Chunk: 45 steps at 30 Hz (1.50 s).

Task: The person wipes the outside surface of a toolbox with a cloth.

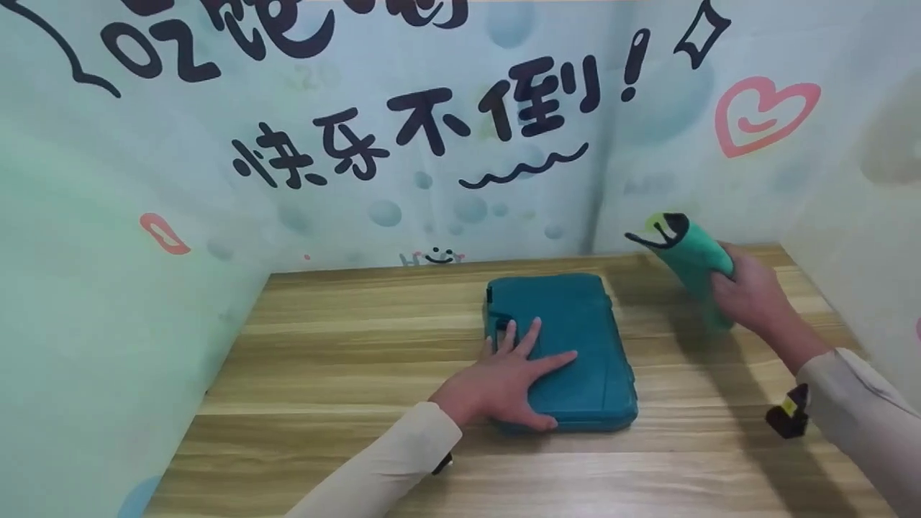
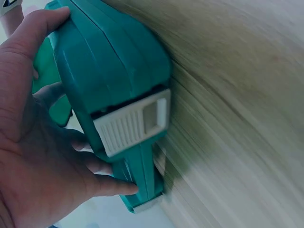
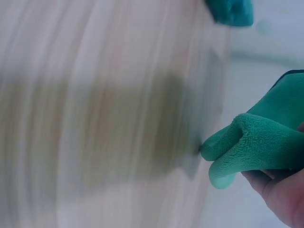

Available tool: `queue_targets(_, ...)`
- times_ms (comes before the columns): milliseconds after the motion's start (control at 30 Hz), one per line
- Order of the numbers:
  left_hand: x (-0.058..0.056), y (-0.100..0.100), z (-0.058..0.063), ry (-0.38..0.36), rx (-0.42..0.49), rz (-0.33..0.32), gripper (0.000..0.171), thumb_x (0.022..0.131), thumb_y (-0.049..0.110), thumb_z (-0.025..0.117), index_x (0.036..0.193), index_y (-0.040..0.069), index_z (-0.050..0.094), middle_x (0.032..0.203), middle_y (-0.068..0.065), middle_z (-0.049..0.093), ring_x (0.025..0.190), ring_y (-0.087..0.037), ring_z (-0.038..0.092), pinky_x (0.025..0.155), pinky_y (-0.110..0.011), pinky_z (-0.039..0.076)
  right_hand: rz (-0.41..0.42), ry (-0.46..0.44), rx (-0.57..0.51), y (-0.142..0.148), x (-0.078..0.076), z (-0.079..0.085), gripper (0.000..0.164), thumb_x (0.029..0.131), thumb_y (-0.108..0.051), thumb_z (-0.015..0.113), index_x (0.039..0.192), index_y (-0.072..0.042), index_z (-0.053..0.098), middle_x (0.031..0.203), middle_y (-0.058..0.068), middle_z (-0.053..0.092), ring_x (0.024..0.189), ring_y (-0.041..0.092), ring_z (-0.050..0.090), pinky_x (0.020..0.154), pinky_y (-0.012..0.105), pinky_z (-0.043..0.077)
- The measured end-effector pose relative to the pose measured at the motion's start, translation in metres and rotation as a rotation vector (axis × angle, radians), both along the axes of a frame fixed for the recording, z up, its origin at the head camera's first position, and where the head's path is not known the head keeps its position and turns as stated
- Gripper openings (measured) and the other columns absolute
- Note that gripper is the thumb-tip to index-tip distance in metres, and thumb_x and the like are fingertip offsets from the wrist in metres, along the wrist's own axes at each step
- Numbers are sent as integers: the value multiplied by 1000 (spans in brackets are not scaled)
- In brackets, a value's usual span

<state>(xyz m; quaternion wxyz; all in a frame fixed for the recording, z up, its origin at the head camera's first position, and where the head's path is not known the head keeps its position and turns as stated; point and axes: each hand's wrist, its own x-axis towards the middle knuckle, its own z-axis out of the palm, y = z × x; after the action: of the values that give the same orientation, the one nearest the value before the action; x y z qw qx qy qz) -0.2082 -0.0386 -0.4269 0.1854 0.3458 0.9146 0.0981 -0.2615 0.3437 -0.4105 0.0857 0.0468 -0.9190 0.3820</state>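
Note:
A teal plastic carrying case (image 1: 568, 324) lies flat on the wooden table, its handle side to the left. My left hand (image 1: 507, 381) rests on its lid with spread fingers, near the handle opening. In the left wrist view the case's edge shows a pale ribbed latch (image 2: 133, 123), and the thumb touches the lid's corner. Off to the right, above the table, my right hand (image 1: 755, 288) grips a folded green cloth (image 1: 694, 259) with a dark edge. The right wrist view shows the cloth's fuzzy pile (image 3: 256, 142) bunched in that hand.
The wood-grain table (image 1: 345, 360) runs back to a printed fabric backdrop (image 1: 345, 216) with dark lettering. Fabric also rises along the left and right sides. A small black device (image 1: 788, 414) sits at the right sleeve's cuff.

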Motion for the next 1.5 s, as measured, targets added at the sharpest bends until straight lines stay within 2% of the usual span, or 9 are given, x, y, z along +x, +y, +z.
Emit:
queue_targets(200, 3, 5, -1, -9, -12, 1, 93, 86, 64, 71, 159, 52, 15, 168, -11, -13, 147, -49, -13, 117, -59, 10, 24, 23, -77, -49, -3, 5, 44, 105, -12, 43, 146, 6, 45, 128, 30, 55, 118, 49, 52, 94, 70, 39)
queue_targets(367, 3, 4, 0, -17, -14, 13, 93, 86, 64, 72, 159, 53, 16, 168, -11, -14, 147, -49, -14, 117, -57, 10, 93, 34, -49, -87, -8, 2, 46, 108, -22, 45, 149, -1, 44, 122, 25, 59, 106, 41, 58, 90, 61, 46)
queue_targets(467, 3, 3, 1, -16, -11, 9, 92, 86, 63, 72, 159, 53, 16, 168, -12, -14, 147, -50, -14, 117, -58, 10, 195, 60, 63, -105, -12, -4, 49, 106, -15, 50, 153, -1, 41, 131, 26, 56, 115, 43, 56, 97, 61, 43)
queue_targets(533, 3, 4, 1, -11, -7, 2, 92, 87, 63, 71, 159, 53, 16, 168, -12, -14, 147, -50, -14, 117, -58, 10, 284, 55, 185, -113, -13, -9, 54, 102, -7, 54, 154, 0, 39, 144, 28, 48, 128, 46, 48, 104, 63, 37)
queue_targets(600, 2, 5, 2, -6, -1, -2, 91, 87, 63, 71, 159, 52, 17, 168, -13, -13, 147, -50, -13, 116, -59, 10, 366, 50, 308, -118, -13, -14, 59, 99, -2, 56, 155, 2, 36, 155, 30, 34, 140, 49, 34, 110, 63, 29)
queue_targets(700, 2, 6, 2, 1, 3, -3, 90, 87, 62, 71, 160, 51, 18, 168, -13, -11, 147, -50, -12, 116, -60, 11, 428, 47, 415, -122, -13, -19, 61, 98, 0, 57, 154, 5, 35, 159, 31, 25, 144, 51, 25, 111, 63, 25)
queue_targets(833, 3, 8, 1, 4, 0, -3, 90, 87, 61, 71, 160, 51, 19, 168, -12, -10, 147, -50, -11, 116, -60, 11, 422, 54, 414, -123, -14, -20, 59, 98, 0, 58, 153, 7, 36, 158, 32, 27, 143, 52, 25, 111, 63, 25)
queue_targets(1133, 3, 7, -1, 7, -9, -7, 89, 88, 62, 69, 159, 52, 18, 168, -11, -11, 147, -50, -12, 116, -60, 11, 393, -35, 413, -127, -19, -17, 64, 100, -5, 57, 157, 4, 29, 161, 30, 21, 144, 53, 21, 111, 64, 23)
queue_targets(1500, 3, 6, -3, 10, -10, 3, 89, 87, 64, 69, 158, 55, 16, 168, -9, -13, 147, -49, -13, 115, -64, 9, 351, -61, 374, -133, -25, -18, 70, 96, -8, 59, 157, 3, 28, 161, 29, 22, 144, 50, 26, 111, 63, 25)
